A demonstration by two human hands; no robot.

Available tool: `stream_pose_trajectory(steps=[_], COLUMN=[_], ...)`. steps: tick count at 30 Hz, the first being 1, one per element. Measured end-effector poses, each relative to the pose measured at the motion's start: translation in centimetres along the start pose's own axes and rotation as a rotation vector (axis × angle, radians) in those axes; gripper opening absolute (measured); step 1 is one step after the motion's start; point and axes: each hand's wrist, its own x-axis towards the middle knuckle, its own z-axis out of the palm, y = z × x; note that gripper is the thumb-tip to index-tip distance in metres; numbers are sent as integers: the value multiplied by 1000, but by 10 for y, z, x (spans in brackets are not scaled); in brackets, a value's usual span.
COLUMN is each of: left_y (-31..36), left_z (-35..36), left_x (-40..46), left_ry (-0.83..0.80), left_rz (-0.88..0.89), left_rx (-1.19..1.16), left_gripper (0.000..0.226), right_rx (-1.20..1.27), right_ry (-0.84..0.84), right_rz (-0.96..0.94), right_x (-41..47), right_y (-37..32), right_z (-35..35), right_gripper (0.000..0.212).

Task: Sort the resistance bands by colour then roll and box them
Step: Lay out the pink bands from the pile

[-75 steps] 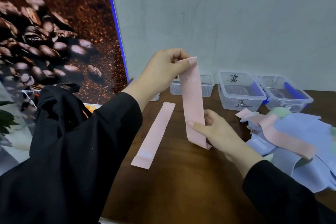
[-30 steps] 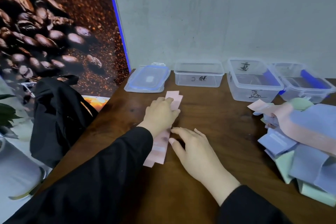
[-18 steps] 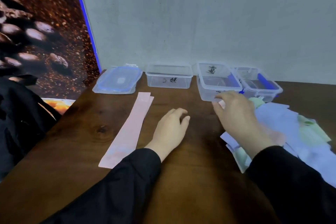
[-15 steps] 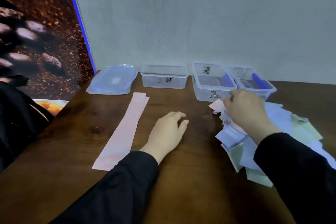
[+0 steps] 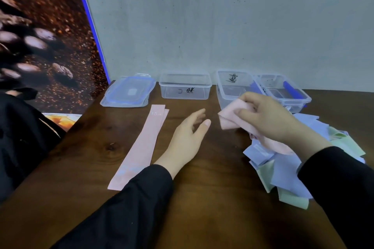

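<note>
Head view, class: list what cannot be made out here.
- Pink band in the right hand: its length, hidden by hand and sleeve.
- Band pile: count, overlapped and covered by the right sleeve.
- Box handwriting: too small to read.
- Left hand fingertips: blurred.

Flat bands (image 5: 141, 147) pale pink, white print. Held band (image 5: 228, 117) pink. Pile (image 5: 283, 172) lilac-blue and mint green. Table (image 5: 212, 198) dark brown wood grain. Boxes (image 5: 185, 89) clear, black scrawl. Lid (image 5: 129, 94) clear, blue rim. Sleeves (image 5: 131, 208) black. Wall (image 5: 222, 16) grey. Poster (image 5: 40, 36) brown coffee beans, blue edge.
</note>
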Motion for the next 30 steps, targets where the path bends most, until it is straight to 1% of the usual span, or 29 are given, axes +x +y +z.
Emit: stream_pose_trajectory(steps=[1,3,4,5,6,8,9,11,13,15,19,21,24,26,27,28,29,30], left_y=[8,22,27,30,32,32,31,32,34,39,44,46,46,43,39,34,27,18], left_z=[-4,-10,-13,-17,-21,-35,-43,-62,-83,-101,-134,-148,-166,-173,-174,-174,-172,-168], left_x=[2,6,6,5,5,5,6,8,11,14,32,41,59,69,74,78,81,83], left_ry=[-37,-176,-237,-270,-265,-193,-160,-68,69,169,289,299,297,283,269,253,230,207], left_rz=[-92,-327,-409,-444,-453,-452,-449,-410,-338,-276,-163,-135,-74,-53,-60,-79,-104,-127], left_rx=[-128,-479,-628,-723,-772,-808,-804,-732,-584,-485,-290,-221,-149,-39,20,75,139,261], left_gripper=[46,49,50,48,43,31,28,29,29,31,36,38,40,40,41,41,40,37], right_rx=[-10,6,19,34,52,111,151,220,292,363,396,411,613,753,768,743,640,451], right_ry=[-32,-96,-128,-153,-170,-166,-146,-104,-91,-137,-276,-316,-326,-318,-313,-303,-285,-260], right_rz=[-35,-78,-91,-103,-111,-108,-92,-44,6,46,85,87,140,172,179,175,157,118], right_x=[-1,-1,-1,-1,-1,-1,-1,-1,-4,-8,-18,-23,-30,-33,-33,-33,-32,-32], right_y=[-7,-19,-25,-29,-33,-38,-39,-42,-46,-50,-62,-68,-74,-80,-81,-82,-83,-83], right_z=[1,6,10,15,21,33,40,55,73,92,128,140,153,160,165,171,176,181], right_gripper=[7,12,13,12,11,8,8,8,6,6,22,25,31,37,41,46,52,60])
